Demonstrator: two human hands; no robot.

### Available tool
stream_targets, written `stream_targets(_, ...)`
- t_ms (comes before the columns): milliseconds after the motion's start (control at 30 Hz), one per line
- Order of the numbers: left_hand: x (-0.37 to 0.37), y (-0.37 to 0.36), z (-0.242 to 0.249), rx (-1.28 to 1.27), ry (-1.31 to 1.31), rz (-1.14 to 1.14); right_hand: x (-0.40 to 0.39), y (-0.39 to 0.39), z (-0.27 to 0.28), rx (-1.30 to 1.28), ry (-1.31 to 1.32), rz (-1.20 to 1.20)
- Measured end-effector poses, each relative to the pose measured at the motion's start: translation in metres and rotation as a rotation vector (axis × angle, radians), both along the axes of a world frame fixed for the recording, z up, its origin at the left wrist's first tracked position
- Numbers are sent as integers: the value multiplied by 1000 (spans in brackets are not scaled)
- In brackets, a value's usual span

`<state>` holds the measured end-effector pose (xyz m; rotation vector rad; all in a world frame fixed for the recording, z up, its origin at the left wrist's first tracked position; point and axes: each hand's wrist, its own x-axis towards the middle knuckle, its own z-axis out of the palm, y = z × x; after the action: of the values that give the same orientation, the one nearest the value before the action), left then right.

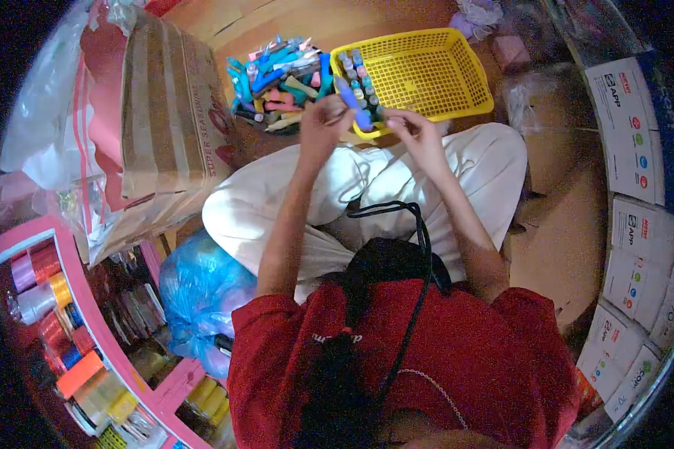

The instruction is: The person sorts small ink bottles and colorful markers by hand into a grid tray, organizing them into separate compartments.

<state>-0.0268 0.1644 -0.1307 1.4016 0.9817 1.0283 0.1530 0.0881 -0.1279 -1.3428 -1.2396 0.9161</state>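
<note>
My left hand is at the near right side of a heap of coloured pens and markers, its fingers closed around the end of a blue-violet pen. Just right of it, my right hand is over the near edge of a yellow mesh basket, thumb and fingertips pinched together. What they pinch, if anything, is too small to make out. Several capped bottles or pens stand in rows along the basket's left side, partly behind the blue-violet pen.
A large cardboard box stands at the left, with a blue plastic bag below it. Pink shelves hold ribbon rolls at lower left. White paper cartons line the right side. My crossed legs are below the basket.
</note>
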Motion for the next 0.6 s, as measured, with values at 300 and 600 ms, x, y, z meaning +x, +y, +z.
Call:
stream_targets(300, 27, -7, 2, -16, 77, -66, 19, 21, 30, -120, -352, 160)
stream_targets(600, -1, 25, -32, 114, 175, 351, 49, 145, -43, -48, -550, 4)
